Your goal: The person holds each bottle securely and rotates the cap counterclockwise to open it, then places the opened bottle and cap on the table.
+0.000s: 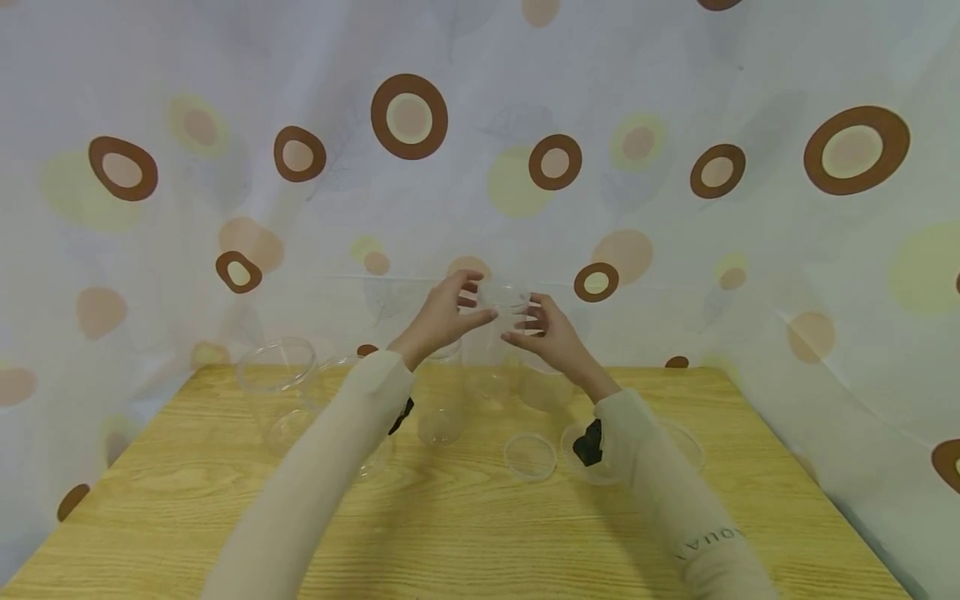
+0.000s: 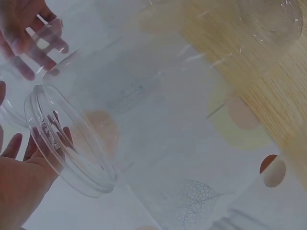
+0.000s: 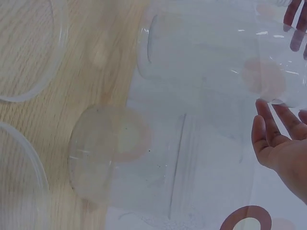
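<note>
At the back middle of the table, a tall clear jar (image 1: pixel 491 354) stands between both hands. My left hand (image 1: pixel 442 312) holds it near the top from the left, thumb toward me. On the opposite side my right hand (image 1: pixel 558 342) has its fingers spread along the wall; in the right wrist view its fingertips meet the jar (image 3: pixel 206 52). Another clear jar (image 1: pixel 439 392) stands just left, and its flanged rim (image 2: pixel 72 143) overlaps the left fingers in the left wrist view. A shorter clear jar (image 1: pixel 545 387) sits under the right hand.
Wide clear jars, one with a large rim (image 1: pixel 276 364), stand at the left behind my left sleeve. Clear round lids, the nearest a small lid (image 1: pixel 530 457), lie flat on the wooden table (image 1: pixel 480 533) at front right. A patterned cloth (image 1: pixel 480 217) hangs behind.
</note>
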Tool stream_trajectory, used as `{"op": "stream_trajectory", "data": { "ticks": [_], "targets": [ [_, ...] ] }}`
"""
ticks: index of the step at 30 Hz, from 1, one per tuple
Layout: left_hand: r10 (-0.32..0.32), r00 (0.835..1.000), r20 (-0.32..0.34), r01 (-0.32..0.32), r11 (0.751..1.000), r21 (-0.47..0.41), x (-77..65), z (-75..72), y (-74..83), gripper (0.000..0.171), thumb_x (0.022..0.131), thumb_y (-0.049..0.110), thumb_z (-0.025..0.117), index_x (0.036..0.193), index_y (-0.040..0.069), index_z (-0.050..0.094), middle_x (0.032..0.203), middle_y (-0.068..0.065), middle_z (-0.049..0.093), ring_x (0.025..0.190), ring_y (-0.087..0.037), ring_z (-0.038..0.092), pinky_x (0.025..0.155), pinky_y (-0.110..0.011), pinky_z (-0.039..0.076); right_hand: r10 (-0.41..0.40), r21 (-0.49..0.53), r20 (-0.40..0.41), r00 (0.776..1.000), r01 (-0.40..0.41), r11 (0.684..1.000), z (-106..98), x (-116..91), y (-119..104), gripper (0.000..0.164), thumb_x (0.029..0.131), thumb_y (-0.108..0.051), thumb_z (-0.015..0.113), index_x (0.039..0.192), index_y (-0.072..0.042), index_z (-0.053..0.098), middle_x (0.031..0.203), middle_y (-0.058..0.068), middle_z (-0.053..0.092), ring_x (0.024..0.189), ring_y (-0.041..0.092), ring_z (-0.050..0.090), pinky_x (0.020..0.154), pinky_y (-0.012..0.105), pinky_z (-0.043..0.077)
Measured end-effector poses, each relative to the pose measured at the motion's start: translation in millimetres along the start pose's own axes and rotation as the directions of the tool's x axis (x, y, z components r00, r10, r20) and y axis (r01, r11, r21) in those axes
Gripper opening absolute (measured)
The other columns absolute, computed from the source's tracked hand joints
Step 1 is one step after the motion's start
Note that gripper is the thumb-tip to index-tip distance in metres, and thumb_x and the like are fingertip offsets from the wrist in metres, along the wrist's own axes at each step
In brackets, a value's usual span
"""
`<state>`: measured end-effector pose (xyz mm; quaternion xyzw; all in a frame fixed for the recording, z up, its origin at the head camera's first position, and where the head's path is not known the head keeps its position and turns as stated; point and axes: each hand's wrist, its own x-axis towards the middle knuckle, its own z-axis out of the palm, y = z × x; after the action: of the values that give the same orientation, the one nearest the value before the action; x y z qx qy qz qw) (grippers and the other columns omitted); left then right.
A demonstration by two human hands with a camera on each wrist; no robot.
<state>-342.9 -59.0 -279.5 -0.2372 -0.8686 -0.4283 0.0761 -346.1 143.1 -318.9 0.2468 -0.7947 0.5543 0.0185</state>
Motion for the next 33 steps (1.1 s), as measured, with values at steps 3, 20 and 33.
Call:
{"op": "stream_trajectory", "data": {
  "ticks": [3, 20, 33],
  "targets": [
    [0.031, 1.000, -0.001, -0.031, 1.000, -0.003, -2.5, 1.1, 1.3, 0.063, 0.084, 0.024, 0.066, 0.137, 0.012, 0.034, 0.131, -0.013, 0.044, 0.113, -0.028, 0.052, 0.096, -0.044, 0.044, -0.020, 0.009, 0.001, 1.000, 0.020, 1.000, -4.0, 2.1, 7.7, 0.070, 0.083, -0.020, 0.068, 0.139, -0.012, 0.026, 0.134, 0.016, 0.046, 0.118, 0.041, 0.045, 0.096, 0.046, 0.043],
    [0.102, 0.993, -0.053, -0.106, 0.992, -0.074, -15.7, 10.6, 12.0, 0.075, 0.080, 0.014, 0.070, 0.140, 0.006, 0.025, 0.131, -0.014, 0.043, 0.114, -0.030, 0.051, 0.095, -0.045, 0.044, -0.068, 0.032, 0.008, 0.998, 0.067, 0.997, -18.4, -7.7, 3.8, 0.066, 0.082, -0.017, 0.068, 0.137, -0.017, 0.031, 0.131, 0.012, 0.047, 0.115, 0.038, 0.048, 0.092, 0.041, 0.047],
    [0.077, 0.997, 0.010, -0.076, 0.994, -0.084, -25.5, 21.2, 8.3, 0.072, 0.082, 0.022, 0.069, 0.139, 0.008, 0.027, 0.133, -0.012, 0.043, 0.115, -0.029, 0.051, 0.095, -0.040, 0.045, -0.115, 0.014, 0.038, 0.993, 0.114, 0.993, -26.1, -18.0, -7.0, 0.065, 0.083, -0.019, 0.068, 0.137, -0.020, 0.032, 0.134, 0.010, 0.045, 0.116, 0.036, 0.049, 0.090, 0.037, 0.049]
  ]
}}
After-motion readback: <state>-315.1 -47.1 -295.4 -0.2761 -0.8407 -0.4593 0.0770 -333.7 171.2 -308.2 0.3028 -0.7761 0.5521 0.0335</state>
